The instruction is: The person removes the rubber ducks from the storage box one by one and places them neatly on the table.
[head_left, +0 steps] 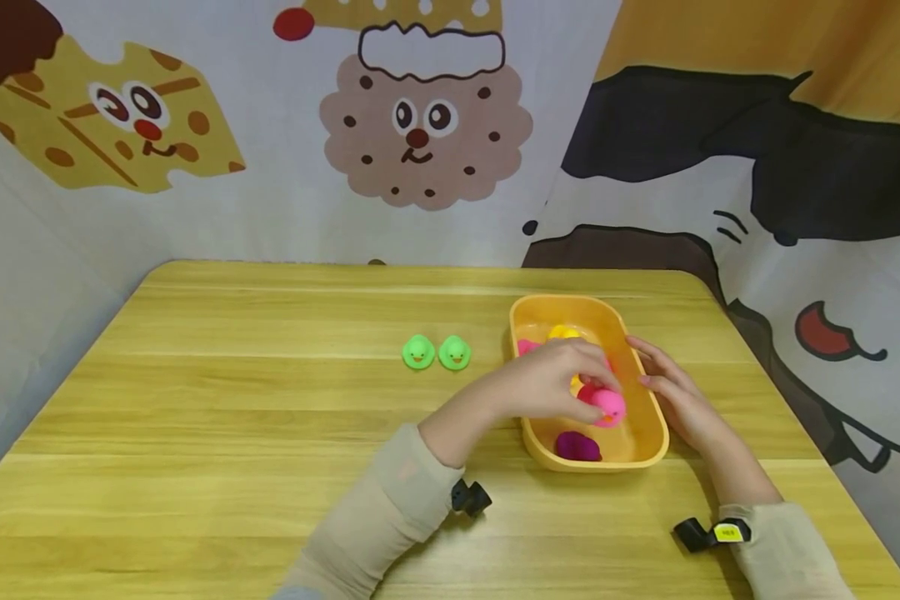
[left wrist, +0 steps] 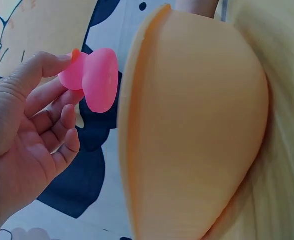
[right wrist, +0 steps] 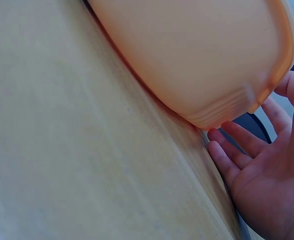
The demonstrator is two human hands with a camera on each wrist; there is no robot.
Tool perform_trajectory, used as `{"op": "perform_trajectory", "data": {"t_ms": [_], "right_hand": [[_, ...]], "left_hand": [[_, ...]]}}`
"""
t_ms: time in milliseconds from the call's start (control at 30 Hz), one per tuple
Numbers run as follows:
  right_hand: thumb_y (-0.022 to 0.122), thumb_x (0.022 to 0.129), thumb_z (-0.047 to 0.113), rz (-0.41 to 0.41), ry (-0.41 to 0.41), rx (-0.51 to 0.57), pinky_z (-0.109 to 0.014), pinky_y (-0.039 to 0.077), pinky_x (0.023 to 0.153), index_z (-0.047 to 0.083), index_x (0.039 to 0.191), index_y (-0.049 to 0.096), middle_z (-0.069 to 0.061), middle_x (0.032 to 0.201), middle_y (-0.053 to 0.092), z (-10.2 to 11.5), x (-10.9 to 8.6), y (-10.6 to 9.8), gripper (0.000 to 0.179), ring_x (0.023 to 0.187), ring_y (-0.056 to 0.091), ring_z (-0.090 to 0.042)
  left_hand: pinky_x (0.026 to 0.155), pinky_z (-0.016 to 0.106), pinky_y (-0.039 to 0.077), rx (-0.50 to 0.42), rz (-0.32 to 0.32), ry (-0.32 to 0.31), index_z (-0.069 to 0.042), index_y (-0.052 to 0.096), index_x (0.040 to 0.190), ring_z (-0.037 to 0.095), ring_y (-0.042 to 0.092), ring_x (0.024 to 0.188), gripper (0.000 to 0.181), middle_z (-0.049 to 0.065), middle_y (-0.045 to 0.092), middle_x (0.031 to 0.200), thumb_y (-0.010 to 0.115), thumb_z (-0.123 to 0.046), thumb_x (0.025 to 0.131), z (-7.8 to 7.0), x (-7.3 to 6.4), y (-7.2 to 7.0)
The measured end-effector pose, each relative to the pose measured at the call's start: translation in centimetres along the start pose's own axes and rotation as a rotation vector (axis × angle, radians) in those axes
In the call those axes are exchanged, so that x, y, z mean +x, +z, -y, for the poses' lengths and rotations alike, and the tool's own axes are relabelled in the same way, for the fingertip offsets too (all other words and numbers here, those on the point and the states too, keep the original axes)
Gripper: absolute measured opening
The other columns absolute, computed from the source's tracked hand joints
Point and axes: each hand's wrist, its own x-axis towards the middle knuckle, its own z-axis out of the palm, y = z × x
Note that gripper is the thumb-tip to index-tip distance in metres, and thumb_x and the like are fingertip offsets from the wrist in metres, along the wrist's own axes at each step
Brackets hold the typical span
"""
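Note:
My left hand [head_left: 551, 379] pinches a pink toy duck [head_left: 609, 407] between thumb and fingertips, above the rim level of an orange plastic tub [head_left: 658, 429]. In the left wrist view, the pink duck's orange beak faces the thumb. Inside the tub lie a purple toy [head_left: 577, 447], a yellow one [head_left: 564, 332] and other pink and red pieces, partly hidden under my left hand. Against the tub's right outer side, my right hand [head_left: 678, 398] rests with fingers extended. The right wrist view has its fingertips touching the tub wall near the rim.
Two green toy ducks [head_left: 418, 352] sit side by side on the wooden table [head_left: 232, 417], left of the tub. A cartoon-printed cloth [head_left: 270, 225] hangs behind the table and along its sides. Small black wrist devices [head_left: 471, 498] are strapped at both sleeves.

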Motion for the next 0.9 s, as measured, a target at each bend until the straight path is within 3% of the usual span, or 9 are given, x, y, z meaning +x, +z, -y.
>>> {"op": "perform_trajectory", "data": {"t_ms": [200,367,600,733,900], "right_hand": [[0.035,0.101,0.006,0.006,-0.019,0.012,-0.024,0.044,0.093,0.011,0.152,0.024,-0.002,0.143,0.036,-0.1,0.0,0.0,0.052,0.123,0.046,-0.011],[0.035,0.101,0.005,0.004,-0.027,0.027,-0.024,0.044,0.092,0.01,0.152,0.024,-0.003,0.143,0.036,-0.2,0.0,0.0,0.052,0.123,0.045,-0.009],[0.037,0.101,0.007,-0.022,-0.004,0.001,-0.023,0.044,0.093,0.011,0.152,0.024,-0.007,0.146,0.031,0.1,0.0,0.2,0.052,0.122,0.045,-0.007],[0.038,0.102,0.008,-0.034,0.01,-0.018,-0.022,0.043,0.092,0.012,0.152,0.024,-0.013,0.149,0.027,0.2,-0.1,0.2,0.052,0.122,0.044,-0.006],[0.037,0.101,0.007,-0.028,0.007,0.003,-0.023,0.044,0.092,0.012,0.152,0.024,-0.009,0.145,0.031,0.1,0.0,0.2,0.052,0.122,0.046,-0.008]], "left_hand": [[0.077,0.015,0.039,-0.051,-0.079,0.048,-0.007,0.073,0.099,0.007,0.048,0.086,0.022,-0.004,0.059,0.091,0.077,-0.014,0.078,-0.4,-1.1,-0.9],[0.082,0.015,0.038,-0.036,-0.13,0.042,-0.008,0.074,0.097,0.009,0.048,0.086,0.021,-0.004,0.059,0.087,0.076,-0.012,0.076,-0.4,-2.4,-1.7],[0.069,0.021,0.039,-0.098,-0.144,-0.066,-0.009,0.074,0.096,0.016,0.048,0.083,0.02,-0.003,0.053,0.081,0.076,-0.007,0.076,-0.1,-4.5,-3.1],[0.069,0.024,0.041,-0.124,-0.16,-0.123,-0.01,0.073,0.098,0.017,0.05,0.083,0.023,-0.004,0.053,0.082,0.076,-0.006,0.075,0.3,-5.6,-3.6],[0.07,0.027,0.044,-0.151,-0.2,-0.162,-0.009,0.073,0.1,0.014,0.05,0.082,0.026,-0.005,0.053,0.083,0.078,-0.006,0.074,0.9,-6.9,-4.1]]}}
